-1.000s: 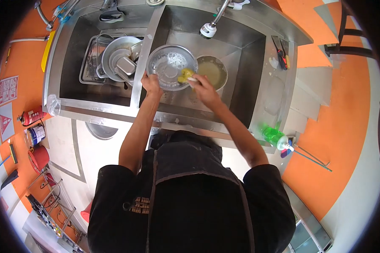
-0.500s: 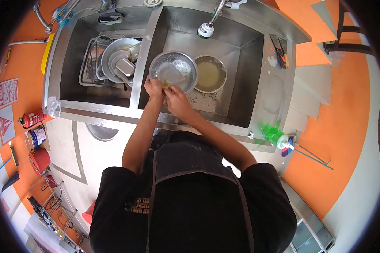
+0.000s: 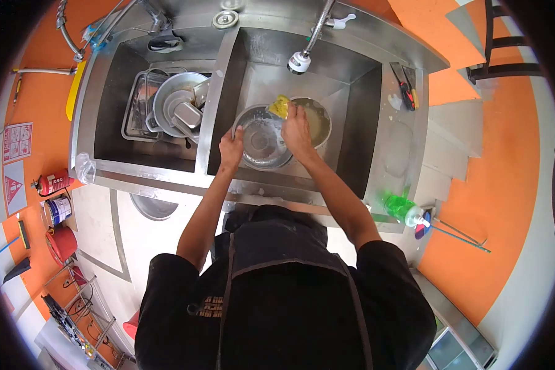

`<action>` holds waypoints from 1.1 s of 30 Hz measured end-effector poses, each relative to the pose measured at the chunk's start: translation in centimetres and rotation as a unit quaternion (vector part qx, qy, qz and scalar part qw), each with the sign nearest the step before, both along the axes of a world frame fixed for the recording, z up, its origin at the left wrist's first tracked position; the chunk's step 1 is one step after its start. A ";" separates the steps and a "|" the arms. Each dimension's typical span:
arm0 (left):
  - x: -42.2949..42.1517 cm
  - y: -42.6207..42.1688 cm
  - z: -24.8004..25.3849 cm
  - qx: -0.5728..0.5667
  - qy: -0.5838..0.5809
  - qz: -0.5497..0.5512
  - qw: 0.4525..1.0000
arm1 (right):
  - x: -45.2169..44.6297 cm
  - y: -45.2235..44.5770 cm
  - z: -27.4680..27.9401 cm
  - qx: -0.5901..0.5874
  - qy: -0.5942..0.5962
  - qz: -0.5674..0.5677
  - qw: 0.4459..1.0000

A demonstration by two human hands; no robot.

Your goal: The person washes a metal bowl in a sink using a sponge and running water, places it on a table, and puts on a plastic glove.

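The left hand (image 3: 231, 148) is clamped on the rim of a metal bowl (image 3: 263, 140), while the right hand (image 3: 297, 131), apart from it, grasps a yellow sponge (image 3: 279, 106) at the bowl's far right edge. The bowl is in the sink's right basin (image 3: 359, 117), just beside a round pan (image 3: 330, 126) of cloudy liquid (image 3: 318, 121).

Scrubber (image 3: 279, 106), 12 o'clock: yellow.
Bowl (image 3: 253, 121), 12 o'clock: silver-grey, whitish streaks.
Liquid (image 3: 317, 120), 1 o'clock: murky olive.
Bottle (image 3: 399, 208), 3 o'clock: translucent green.
Apron (image 3: 290, 308), 6 o'clock: black, brownish edging.
Shirt (image 3: 172, 290), 7 o'clock: black, tan lettering.
Fire extinguisher (image 3: 55, 182), 9 o'clock: red.
Sign (image 3: 15, 187), 9 o'clock: pale, red triangle.
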State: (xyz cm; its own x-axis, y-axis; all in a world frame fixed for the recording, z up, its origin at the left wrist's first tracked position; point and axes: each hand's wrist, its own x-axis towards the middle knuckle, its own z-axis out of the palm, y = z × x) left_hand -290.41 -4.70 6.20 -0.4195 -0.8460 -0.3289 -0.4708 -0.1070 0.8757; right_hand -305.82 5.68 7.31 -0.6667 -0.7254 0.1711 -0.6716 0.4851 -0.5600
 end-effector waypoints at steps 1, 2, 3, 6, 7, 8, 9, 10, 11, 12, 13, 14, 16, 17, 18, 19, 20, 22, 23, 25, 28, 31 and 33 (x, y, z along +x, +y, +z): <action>0.0 0.1 0.0 -0.016 0.000 -0.010 1.000 | 0.3 -0.5 0.0 -0.034 -0.018 -0.022 0.999; 0.1 0.1 0.0 -0.031 0.000 -0.021 0.999 | 0.8 -1.0 -0.1 -0.057 -0.044 -0.022 0.997; 0.0 0.0 -0.1 -0.032 -0.044 -0.062 0.997 | 1.6 -1.4 0.1 -0.080 -0.068 -0.023 0.994; -1.0 0.9 -1.9 -0.001 -0.031 -0.049 0.998 | 3.5 -3.9 -1.5 -0.174 -0.112 -0.017 0.978; -1.5 1.4 -2.5 0.025 0.067 -0.018 0.997 | 4.4 -4.5 -2.0 -0.182 -0.176 -0.019 0.967; -1.5 1.1 -3.0 0.092 0.094 -0.007 0.991 | 5.1 -4.9 -2.5 -0.190 -0.240 -0.020 0.952; -1.4 1.0 -2.8 0.159 0.119 0.005 0.980 | 5.6 -4.9 -3.4 -0.201 -0.292 -0.024 0.935; -1.5 0.9 -2.3 0.225 0.145 0.017 0.963 | 6.0 -5.0 -4.1 -0.211 -0.343 -0.027 0.915; -1.8 0.9 -1.8 0.205 0.165 0.044 0.964 | 6.2 -5.1 -4.7 -0.221 -0.392 -0.029 0.893; -2.2 1.4 -0.6 0.186 0.182 0.071 0.963 | 6.5 -4.6 -4.5 -0.172 -0.401 0.004 0.900; -2.3 1.6 -0.3 0.167 0.200 0.098 0.961 | 6.7 -3.9 -4.0 -0.123 -0.408 0.036 0.904; -2.0 1.6 -0.1 0.212 0.186 0.093 0.955 | 6.6 -3.2 -3.4 -0.073 -0.415 0.066 0.905; -1.1 1.2 -0.5 0.302 0.157 0.083 0.937 | 5.6 -2.1 -2.4 0.010 -0.311 0.156 0.937; -0.8 1.3 -1.6 0.329 0.142 0.066 0.931 | 5.2 -1.8 -1.8 0.051 -0.257 0.201 0.944; -0.8 1.7 -2.7 0.314 0.130 0.079 0.937 | 4.8 -1.7 -1.3 0.091 -0.216 0.168 0.958; -1.1 2.2 -3.3 0.299 0.117 0.091 0.943 | 4.6 -1.5 -1.1 0.131 -0.175 0.132 0.967; -1.4 2.5 -3.9 0.283 0.106 0.102 0.948 | 4.3 -1.5 -0.8 0.170 -0.131 0.097 0.972; -1.9 3.1 -3.6 0.244 0.104 0.076 0.961 | 3.5 -2.0 -0.7 0.142 -0.087 -0.018 0.986; -2.0 3.2 -3.6 0.223 0.094 0.081 0.967 | 3.0 -2.3 -0.8 0.105 -0.086 -0.088 0.987; -2.8 3.2 -2.4 0.185 0.057 0.057 0.979 | 2.7 -2.7 -0.6 0.063 -0.102 -0.168 0.978; -3.6 3.0 -0.4 0.144 0.013 -0.004 0.990 | 4.4 -3.4 -1.7 -0.057 -0.190 -0.112 0.974; -4.0 1.3 -0.2 0.125 0.042 -0.010 0.991 | 4.2 -2.3 -4.4 -0.080 -0.330 0.078 0.937; -3.8 0.0 0.6 0.140 0.026 -0.016 0.990 | 3.6 -0.2 -2.5 0.062 -0.312 0.205 0.926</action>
